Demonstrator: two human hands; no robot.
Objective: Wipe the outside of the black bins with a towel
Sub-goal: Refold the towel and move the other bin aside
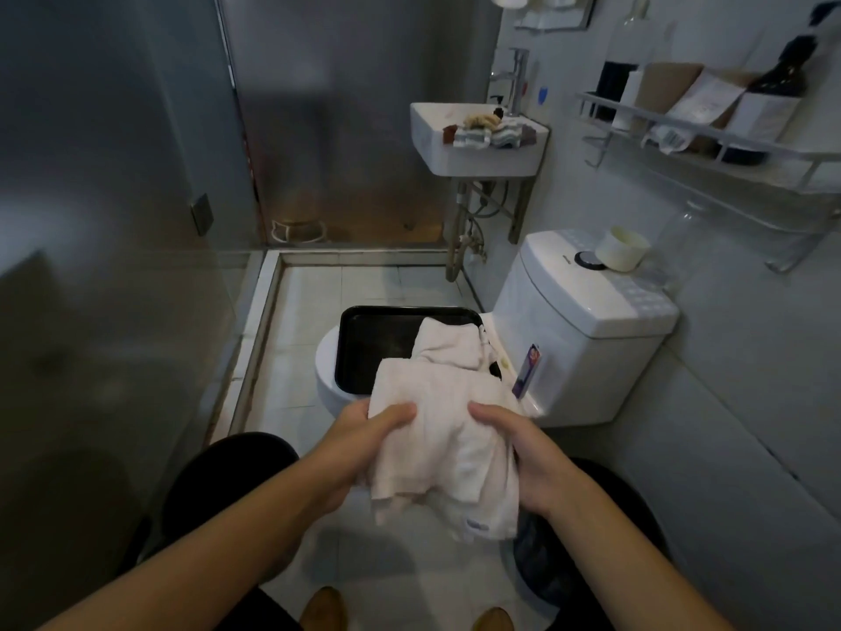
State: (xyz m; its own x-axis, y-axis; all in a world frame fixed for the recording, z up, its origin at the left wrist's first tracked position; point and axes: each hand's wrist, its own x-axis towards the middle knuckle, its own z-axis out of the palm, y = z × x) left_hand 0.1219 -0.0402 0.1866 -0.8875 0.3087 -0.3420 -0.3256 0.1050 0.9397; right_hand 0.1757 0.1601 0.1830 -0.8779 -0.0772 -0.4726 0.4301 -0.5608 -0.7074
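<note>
Both hands on the towel, over the toilet.

I've got the left hand [364, 441] and right hand [530, 453] gripping a bunched white towel [443, 448], thumbs over its top. Its far end drapes into the black bin [377, 343] on the toilet [587, 339]. Another dark bin [541, 571] sits near right, on the floor.

Both hands were bunched into a white towel [443, 448], left hand [359, 448] gripping one side and right hand [523, 457] the other, held up just over a black bin [377, 343] that sat on the closed toilet [587, 339]. Part of the towel drooped into the bin. Another dark bin [541, 567] stood on the floor under the right wrist. Small sink [473, 138] at the back had rags [482, 129] piled on it.
</note>
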